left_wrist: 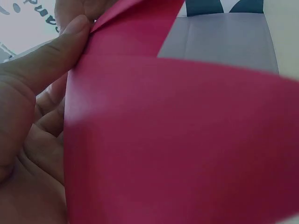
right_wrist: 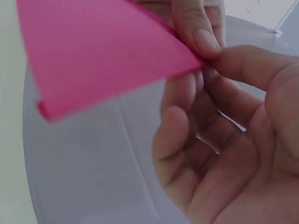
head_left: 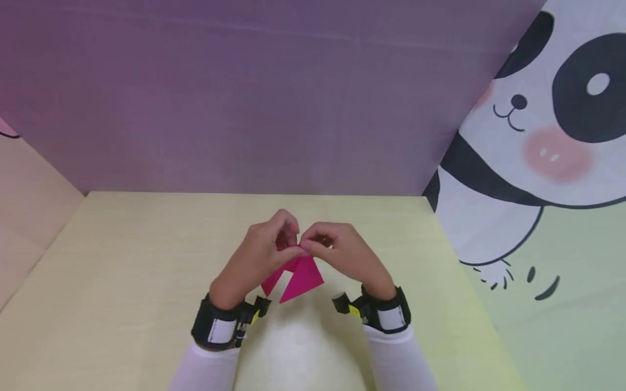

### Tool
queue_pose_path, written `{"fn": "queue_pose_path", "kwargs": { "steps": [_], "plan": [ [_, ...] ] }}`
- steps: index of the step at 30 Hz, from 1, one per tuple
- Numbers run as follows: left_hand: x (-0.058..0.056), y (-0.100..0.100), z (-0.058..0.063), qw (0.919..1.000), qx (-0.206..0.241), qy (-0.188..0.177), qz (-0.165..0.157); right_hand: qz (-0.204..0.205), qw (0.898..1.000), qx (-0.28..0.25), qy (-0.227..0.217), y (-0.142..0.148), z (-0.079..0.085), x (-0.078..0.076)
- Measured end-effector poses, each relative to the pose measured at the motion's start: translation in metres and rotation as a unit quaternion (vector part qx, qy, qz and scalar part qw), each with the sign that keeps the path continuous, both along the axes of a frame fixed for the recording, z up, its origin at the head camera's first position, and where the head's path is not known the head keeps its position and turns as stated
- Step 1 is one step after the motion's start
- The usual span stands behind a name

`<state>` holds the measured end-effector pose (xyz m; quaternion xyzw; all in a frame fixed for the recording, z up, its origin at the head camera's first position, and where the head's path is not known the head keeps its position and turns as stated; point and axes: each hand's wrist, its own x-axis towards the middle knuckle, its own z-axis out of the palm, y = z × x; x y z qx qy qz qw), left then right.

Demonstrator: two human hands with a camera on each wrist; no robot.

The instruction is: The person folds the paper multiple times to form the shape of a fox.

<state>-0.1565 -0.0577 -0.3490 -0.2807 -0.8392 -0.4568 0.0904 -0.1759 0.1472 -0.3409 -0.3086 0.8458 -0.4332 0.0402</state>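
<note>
A folded sheet of bright pink paper (head_left: 304,279) is held up above the table, its pointed flaps hanging toward the person. My left hand (head_left: 266,252) pinches its upper edge between thumb and fingers. Right beside it, my right hand (head_left: 349,252) pinches the paper's upper corner, the two thumbs nearly touching. In the left wrist view a broad flap of the pink paper (left_wrist: 177,140) covers much of the picture and hides part of the left palm. The right wrist view shows a triangular flap of the paper (right_wrist: 103,56) narrowing to the pinched corner.
Beneath the hands lies a pale yellow table (head_left: 146,282). A purple cloth wall (head_left: 244,108) rises behind it, and a panda-printed cloth (head_left: 513,163) hangs on the right. Each wrist wears a black strap with a small camera.
</note>
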Motion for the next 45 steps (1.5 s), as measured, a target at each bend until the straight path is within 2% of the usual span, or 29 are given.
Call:
{"fn": "queue_pose_path", "kwargs": {
  "steps": [3,10,13,21,32,37,45],
  "plan": [
    [-0.001,0.000,-0.001,0.9999,0.002,-0.004,-0.009,0.006,1.000,0.008,0.001,0.003,0.001,-0.001],
    [-0.003,-0.005,-0.002,0.9996,-0.003,0.006,-0.029,-0.026,0.995,0.024,0.090,0.000,0.004,0.002],
    [-0.002,-0.007,-0.001,0.9994,-0.004,0.000,-0.034,-0.032,0.993,0.033,0.108,-0.003,0.006,0.005],
    [-0.003,-0.006,-0.002,0.9997,-0.003,0.006,-0.024,-0.028,0.992,0.041,0.113,-0.008,0.007,0.007],
    [-0.002,-0.011,-0.002,0.9977,-0.007,0.031,-0.060,0.000,0.991,0.002,0.136,-0.005,0.001,0.003],
    [-0.001,-0.013,-0.002,0.9978,-0.001,0.021,-0.062,0.001,0.990,-0.013,0.139,-0.002,0.002,0.002],
    [0.000,-0.021,0.000,0.9980,-0.008,0.007,-0.062,-0.022,0.990,-0.021,0.140,0.007,0.004,0.000]
  ]
}}
